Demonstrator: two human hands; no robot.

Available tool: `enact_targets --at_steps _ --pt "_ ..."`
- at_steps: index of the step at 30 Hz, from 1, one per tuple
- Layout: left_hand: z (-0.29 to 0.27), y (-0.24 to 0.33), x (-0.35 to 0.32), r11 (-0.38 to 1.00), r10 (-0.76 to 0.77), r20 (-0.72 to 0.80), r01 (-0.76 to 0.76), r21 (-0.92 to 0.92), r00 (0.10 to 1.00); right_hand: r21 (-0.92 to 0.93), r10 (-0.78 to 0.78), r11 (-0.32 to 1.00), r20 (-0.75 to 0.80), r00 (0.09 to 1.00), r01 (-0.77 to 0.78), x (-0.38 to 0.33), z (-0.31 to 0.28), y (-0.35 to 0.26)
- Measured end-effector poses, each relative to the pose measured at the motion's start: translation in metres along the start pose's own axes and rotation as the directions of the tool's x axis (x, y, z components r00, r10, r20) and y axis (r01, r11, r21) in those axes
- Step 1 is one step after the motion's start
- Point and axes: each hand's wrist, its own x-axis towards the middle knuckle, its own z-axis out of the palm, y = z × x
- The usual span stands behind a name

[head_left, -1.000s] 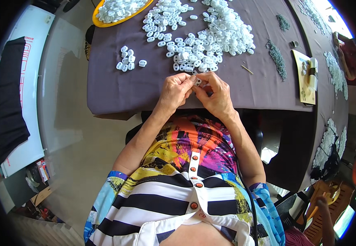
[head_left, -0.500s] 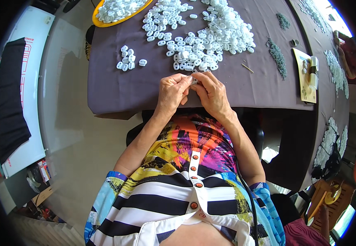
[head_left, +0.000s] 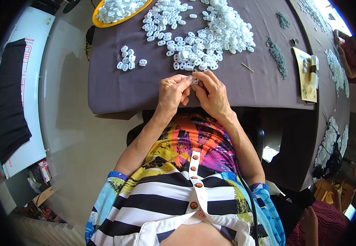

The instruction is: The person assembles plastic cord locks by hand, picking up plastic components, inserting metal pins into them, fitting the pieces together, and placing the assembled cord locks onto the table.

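Maroon-clad co-worker (head_left: 327,219) has shifted; the wearer's hands (head_left: 171,92) (head_left: 213,94), together, pinch a white piece (head_left: 195,80) (partly hidden).

Red lettering on a white panel left of the counter.
Left of the dark-covered counter (head_left: 120,92), the white panel (head_left: 34,24) carries a column of large, outlined red characters (head_left: 25,67), running lengthwise and partly covered by a dark cloth (head_left: 12,98). Smaller red print (head_left: 29,40) sits above them, and another small red line (head_left: 10,163) stands near the panel's end closer to the wearer. Near the counter's right edge, a yellow packet (head_left: 307,90) bears faint dark marks, too small to read. On the wearer's side of the counter, a small red round mark (head_left: 202,215) shows at the shirt's collar (head_left: 186,218).
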Motion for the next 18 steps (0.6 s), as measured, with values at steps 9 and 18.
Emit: enact_targets --at_steps 9,18 --pt "0.0028 0.0035 -0.0028 0.997 0.029 -0.001 -0.029 0.066 1.0 0.043 0.029 0.999 -0.007 1.0 -0.029 -0.0007 0.0013 -0.0003" --pt "0.0046 -0.0047 -0.002 0.994 0.059 -0.055 -0.054 0.09 0.997 -0.091 -0.021 0.996 0.006 1.0 0.021 -0.0043 0.0043 0.0027"
